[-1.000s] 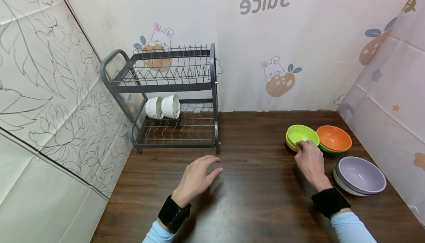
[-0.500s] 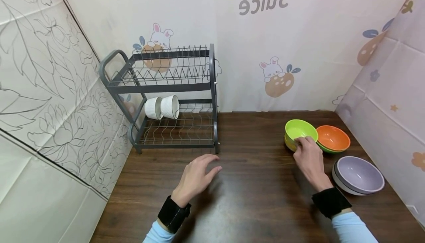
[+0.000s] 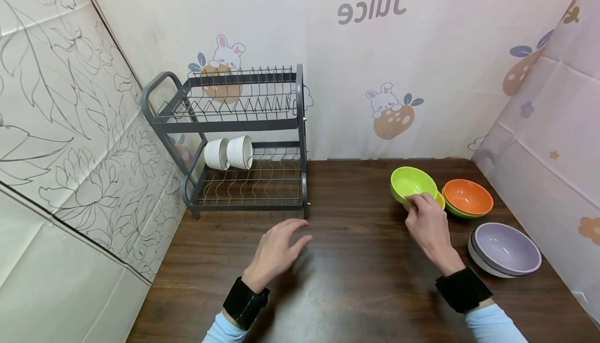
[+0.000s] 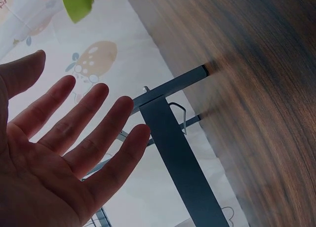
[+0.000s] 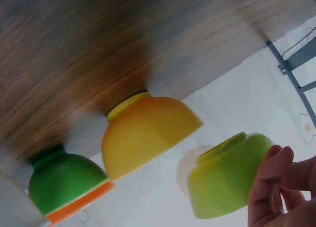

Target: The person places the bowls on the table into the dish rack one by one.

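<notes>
My right hand (image 3: 428, 223) pinches the near rim of a lime green bowl (image 3: 412, 180), thumb and fingers together at its edge. In the right wrist view the lime bowl (image 5: 229, 177) hangs apart from a yellow bowl (image 5: 148, 133) that stands on the table. Beside the yellow one, an orange bowl (image 3: 469, 196) nests in a green bowl (image 5: 66, 180). My left hand (image 3: 276, 249) hovers over the table in front of the dish rack, holding nothing; its fingers (image 4: 94, 118) are spread and relaxed in the left wrist view.
A grey two-tier dish rack (image 3: 229, 124) stands at the back left, with two white cups (image 3: 240, 152) tipped on its lower tier. A lilac bowl (image 3: 508, 248) sits stacked in a white one at the right. Patterned sheets line the back and sides of the brown table (image 3: 356, 280).
My right hand has lifted the lime bowl out of the yellow bowl and carried it a little to the left. The left hand stays in place.
</notes>
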### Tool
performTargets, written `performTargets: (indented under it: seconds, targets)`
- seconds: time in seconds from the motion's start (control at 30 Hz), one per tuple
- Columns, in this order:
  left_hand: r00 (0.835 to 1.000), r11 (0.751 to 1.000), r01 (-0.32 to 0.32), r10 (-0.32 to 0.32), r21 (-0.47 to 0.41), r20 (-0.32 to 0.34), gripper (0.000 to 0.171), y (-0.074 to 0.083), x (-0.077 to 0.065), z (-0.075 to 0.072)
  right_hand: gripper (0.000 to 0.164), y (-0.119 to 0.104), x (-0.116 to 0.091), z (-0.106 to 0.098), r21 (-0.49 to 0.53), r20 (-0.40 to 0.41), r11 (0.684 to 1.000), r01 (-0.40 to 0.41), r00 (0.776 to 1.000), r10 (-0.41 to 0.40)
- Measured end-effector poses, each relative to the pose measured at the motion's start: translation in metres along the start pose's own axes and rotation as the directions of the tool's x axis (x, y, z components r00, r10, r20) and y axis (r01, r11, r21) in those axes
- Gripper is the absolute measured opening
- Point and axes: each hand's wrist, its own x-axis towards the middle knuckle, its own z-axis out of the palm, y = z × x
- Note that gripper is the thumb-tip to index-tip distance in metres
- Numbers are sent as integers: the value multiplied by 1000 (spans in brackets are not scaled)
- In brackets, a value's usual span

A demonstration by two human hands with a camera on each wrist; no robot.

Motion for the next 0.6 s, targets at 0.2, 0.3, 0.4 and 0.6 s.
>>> performTargets:
  seconds: [0.2,0.3,0.4,0.6]
  targets:
    - [1000,1000,-8,8,-11,-10,29,-1,-1,1,18,-9,4,1,25,-27,999,34,999,-33]
    - [1000,1000,-11,11,-10,-16,28,-1,0,1,18,-14,6,0,28,-30,998,60,998,-59]
    - [1000,1000,-13,13,-9,-20,27,-1,-1,2,17,-20,8,0,29,-32,996,89,996,-88]
    - [1000,1000,-15,15,-13,-14,28,0,0,4,18,-34,8,2,47,-25,992,116,993,-115]
